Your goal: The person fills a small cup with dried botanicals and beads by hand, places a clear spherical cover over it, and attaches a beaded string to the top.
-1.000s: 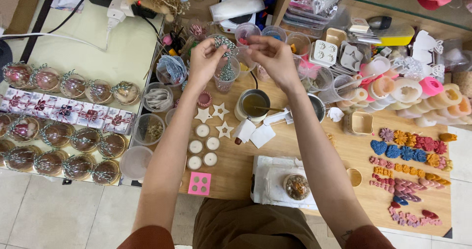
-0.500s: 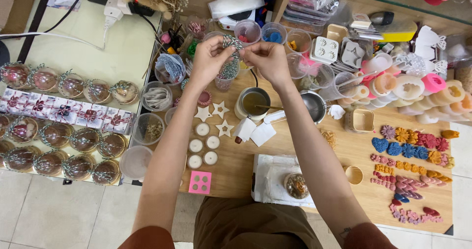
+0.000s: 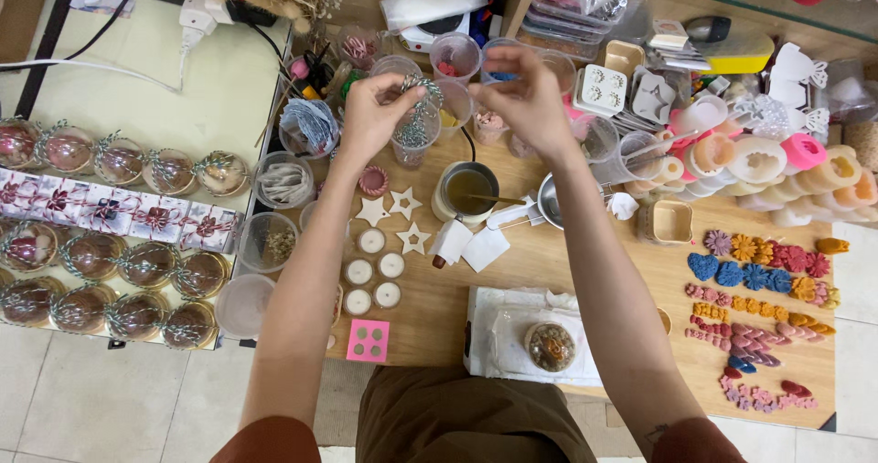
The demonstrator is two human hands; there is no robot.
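Dangling from left hand (image 3: 370,116): thin green-and-white twine (image 3: 419,120), loosely bunched.

Matt wooden table (image 3: 549,262), twisted fibre twine (image 3: 419,120) (two-tone), clear glossy plastic cups (image 3: 455,56), shiny metal pot (image 3: 466,191)

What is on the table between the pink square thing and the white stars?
In the head view, small round white candles sit in two rows between the pink square mold and the white stars.

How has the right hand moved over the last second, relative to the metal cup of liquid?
Yes. The right hand has pulled rightward, away from the left hand, above the metal cup.
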